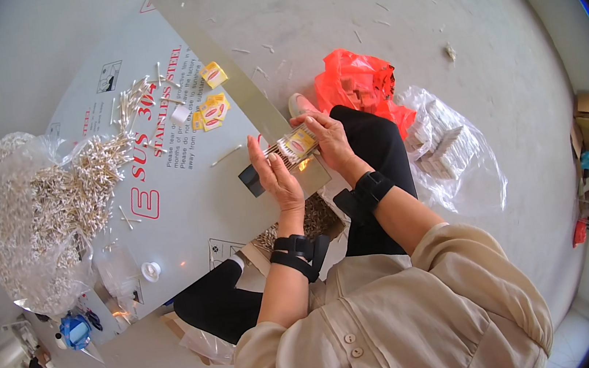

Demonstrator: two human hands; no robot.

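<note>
A bundle of cotton swabs (286, 154) with a yellow printed label (300, 142) is between my hands at the table's near right edge. My right hand (332, 142) grips its labelled end, fingers over the top. My left hand (277, 177) lies flat along the other end, fingers stretched out and touching the swabs. Partly hidden beside my left hand is a dark flat piece (251, 180). Small yellow labels (213, 111) lie on the table beyond, with another stack of yellow labels (213, 75) near the edge.
Loose swabs (141, 100) lie on the table (193, 196). A big clear bag of swabs (54, 206) fills its left side, near a white round lid (151, 271). A box of sticks (321, 217) is below the edge. Right, a red bag (355, 81) and clear bag (452, 153) sit on the floor.
</note>
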